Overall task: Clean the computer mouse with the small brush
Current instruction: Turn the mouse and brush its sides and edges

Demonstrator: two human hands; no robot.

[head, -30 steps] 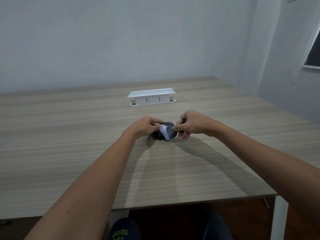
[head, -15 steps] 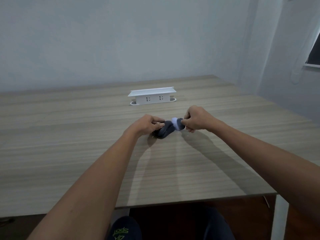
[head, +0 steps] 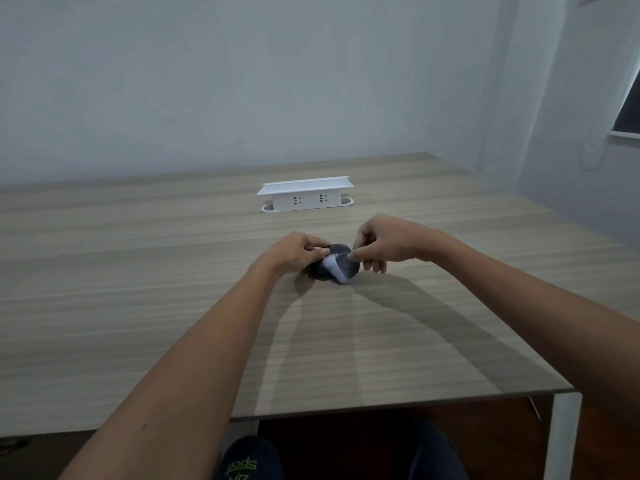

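A dark computer mouse (head: 344, 263) lies on the wooden table (head: 138, 306), a little past its middle. My left hand (head: 294, 252) grips the mouse from the left and holds it down. My right hand (head: 384, 242) pinches a small brush with a pale, whitish head (head: 335, 270), which rests across the near top of the mouse. The handle of the brush is hidden in my fingers. Both forearms reach in from the near edge of the table.
A white socket box (head: 304, 197) stands farther back on the table, behind the hands. The table's front edge (head: 415, 405) and a white leg (head: 564, 438) are at the lower right. Walls close the far side and the right.
My right hand has drawn the brush from the mouse's far right end back over its near side. The left hand has stayed on the mouse.
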